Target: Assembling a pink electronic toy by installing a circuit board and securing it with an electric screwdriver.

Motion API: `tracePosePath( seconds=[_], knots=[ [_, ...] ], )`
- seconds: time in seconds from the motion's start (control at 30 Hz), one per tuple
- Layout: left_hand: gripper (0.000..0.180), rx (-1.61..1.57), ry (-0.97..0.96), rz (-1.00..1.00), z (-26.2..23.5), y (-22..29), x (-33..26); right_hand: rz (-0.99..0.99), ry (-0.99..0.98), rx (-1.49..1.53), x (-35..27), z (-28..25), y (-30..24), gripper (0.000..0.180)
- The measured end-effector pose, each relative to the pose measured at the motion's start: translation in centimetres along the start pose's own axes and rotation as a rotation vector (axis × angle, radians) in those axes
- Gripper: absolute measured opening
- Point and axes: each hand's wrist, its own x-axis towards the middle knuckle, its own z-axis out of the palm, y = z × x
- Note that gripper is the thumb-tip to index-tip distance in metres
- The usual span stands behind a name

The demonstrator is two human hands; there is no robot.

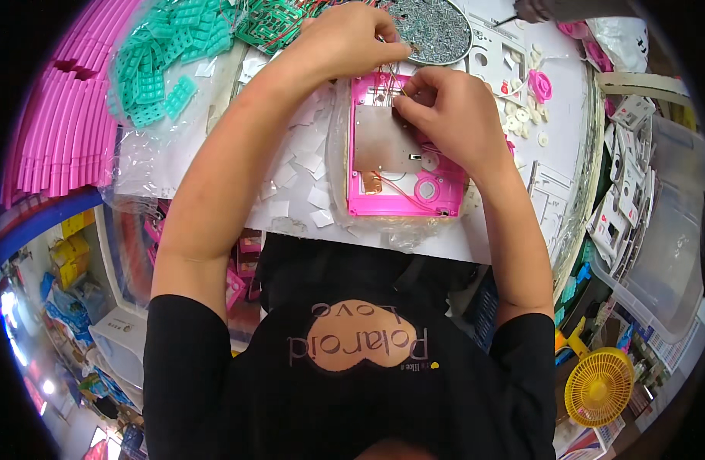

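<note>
In front of me lies a pink plastic casing (402,205) with a grey metal plate (379,142) fitted inside and thin wires running along it. My right hand (456,115) is closed over the casing's upper right, thumb and forefinger pinching a thin wire at the plate's top edge. Just beyond the casing's far edge, my left hand (352,38) has its fingers drawn together beside a round tray of screws (437,34); what they hold is hidden. Red and yellowish wires pass between the two hands. Green circuit boards (268,24) lie behind my left wrist.
Teal button pads (161,61) sit in clear plastic at the far left, beside stacked pink strips (65,134). Small white paper pieces (310,161) litter the table. White round parts (521,115) and white panels (490,57) are on the right. A yellow fan (598,387) stands lower right.
</note>
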Motion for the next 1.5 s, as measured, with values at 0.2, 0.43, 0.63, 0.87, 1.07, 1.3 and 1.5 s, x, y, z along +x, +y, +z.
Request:
tracePosePath(
  seconds=[0.2,0.43,0.63,0.87,1.07,1.3,1.5],
  knots=[
    [0.028,-0.310,0.005,0.312,1.5,-1.5,-1.7,0.013,-0.050,-0.066,0.0,-0.3,-0.6,0.016],
    [0.026,-0.238,0.499,0.476,2.1,-2.3,-5.7,-0.124,0.075,-0.334,0.0,0.1,-1.3,0.015],
    [0.025,0.232,1.020,0.332,4.4,3.8,-2.5,0.006,0.111,-0.072,-0.3,0.1,0.1,0.017],
    [0.019,0.045,0.446,0.476,4.5,-0.9,-2.7,0.024,0.107,0.012,-1.2,-0.8,0.3,0.018],
    [0.016,-0.053,0.608,0.459,3.8,-2.8,-8.0,-0.179,0.118,-0.177,0.2,0.7,0.1,0.017],
    [0.015,-0.105,0.657,0.376,5.3,-3.1,-9.5,-0.231,0.090,-0.485,0.9,1.0,-1.6,0.017],
    [0.013,-0.217,0.646,0.340,5.2,-2.5,-8.7,-0.163,0.170,-0.408,0.5,1.6,-0.4,0.015]
  ],
)
